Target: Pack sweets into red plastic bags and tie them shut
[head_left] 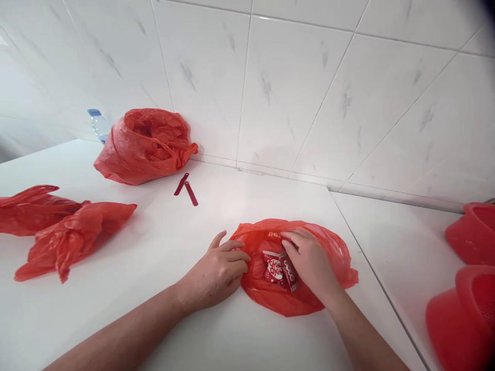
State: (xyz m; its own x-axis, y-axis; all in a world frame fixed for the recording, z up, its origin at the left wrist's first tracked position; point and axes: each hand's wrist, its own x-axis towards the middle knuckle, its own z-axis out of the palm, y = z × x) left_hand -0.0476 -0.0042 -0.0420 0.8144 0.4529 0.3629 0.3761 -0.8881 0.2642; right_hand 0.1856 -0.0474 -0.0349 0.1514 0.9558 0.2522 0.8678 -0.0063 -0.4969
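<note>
A red plastic bag (284, 304) lies flat on the white counter in front of me, its mouth open towards me. Inside it are red packets printed with a white double-happiness sign (273, 268), and a narrow red strip (274, 235) shows near the far rim. My left hand (216, 270) grips the bag's near left edge with curled fingers. My right hand (309, 263) lies across the mouth, its fingertips touching the packets. The lower parts of the packets are partly hidden by the bag.
A bulging red bag (145, 147) stands against the tiled wall (309, 93), with a plastic water bottle (97, 125) behind it. Two small red strips (186, 188) lie nearby. Crumpled red bags (73, 239) lie at left. Red plastic basins (474, 234) sit at right on a lower surface.
</note>
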